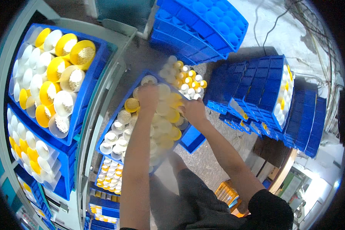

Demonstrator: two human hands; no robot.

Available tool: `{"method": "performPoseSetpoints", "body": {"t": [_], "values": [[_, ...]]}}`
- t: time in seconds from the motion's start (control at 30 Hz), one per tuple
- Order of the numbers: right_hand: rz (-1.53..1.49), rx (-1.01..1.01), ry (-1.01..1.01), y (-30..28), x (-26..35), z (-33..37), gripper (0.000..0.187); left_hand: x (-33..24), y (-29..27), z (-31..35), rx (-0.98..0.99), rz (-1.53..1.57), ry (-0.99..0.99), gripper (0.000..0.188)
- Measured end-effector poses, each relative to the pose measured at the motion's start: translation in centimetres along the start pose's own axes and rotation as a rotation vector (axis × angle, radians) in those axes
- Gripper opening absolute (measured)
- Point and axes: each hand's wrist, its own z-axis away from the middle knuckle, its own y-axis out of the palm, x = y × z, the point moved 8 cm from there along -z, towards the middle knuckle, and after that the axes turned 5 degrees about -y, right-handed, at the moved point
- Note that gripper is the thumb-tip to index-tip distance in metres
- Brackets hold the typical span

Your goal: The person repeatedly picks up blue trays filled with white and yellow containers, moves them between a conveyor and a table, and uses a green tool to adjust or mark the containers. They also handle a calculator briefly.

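Below me, a blue crate (113, 115) holds rows of white and yellow cups, several at its left side filled with pale granular stuff. My left hand (147, 97) reaches down at the crate's far left, among the cups; its back faces me and its fingers are hidden. At the right edge, beside some yellow cups (174, 115), my right hand (193, 111) has its fingers curled; what they hold is blurred. Between my hands, whitish translucent cups (163, 101) look tipped and smeared. A filled yellow cup (132, 105) sits just left of my left wrist.
On the left, a grey-green rack (97, 96) carries blue crates with filled cups (67, 101). Stacked blue trays (203, 27) stand beyond, and tall blue crate stacks (249, 90) at right. White and yellow cups (186, 80) sit behind my crate. An orange basket (227, 194) is at lower right.
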Motion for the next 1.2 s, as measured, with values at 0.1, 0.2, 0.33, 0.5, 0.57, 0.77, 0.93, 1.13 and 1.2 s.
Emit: {"method": "performPoseSetpoints", "body": {"t": [0.1,0.2,0.33,0.5,0.57,0.77,0.93,1.13,1.2], "values": [[-0.057,-0.256,-0.078,-7.0,3.2,-1.4,0.024,0.0,-4.0,0.7,-0.088,0.203,-0.082,0.021],[-0.276,-0.523,-0.313,-15.0,9.0,-4.0,0.034,2.6,-12.5,6.5,-0.361,0.355,-0.187,0.015],[-0.153,-0.787,-0.757,-23.0,19.8,-7.2,0.035,11.0,-25.8,15.4,-1.01,0.195,-0.427,0.016],[0.155,-0.393,-0.852,-24.2,26.5,-12.3,0.049,18.7,-28.1,12.6,-0.427,0.058,-0.781,0.039],[0.222,-0.216,-0.855,-23.5,27.5,-13.2,0.051,19.8,-27.9,12.0,-0.344,0.025,-0.902,0.053],[0.319,0.002,-0.783,-23.9,28.1,-14.3,0.038,21.4,-28.5,11.7,-0.311,0.059,-0.937,0.04],[0.098,-0.584,-0.837,-30.0,25.5,-8.2,0.023,19.0,-33.1,13.8,-0.559,0.174,-0.684,0.034],[-0.17,-0.507,-0.329,-25.6,15.1,3.7,0.018,10.9,-35.8,18.3,-0.528,0.276,-0.201,0.018],[-0.244,-0.325,-0.151,-19.3,11.7,6.3,0.017,8.8,-32.4,17.7,-0.4,0.307,-0.062,0.016]]}}
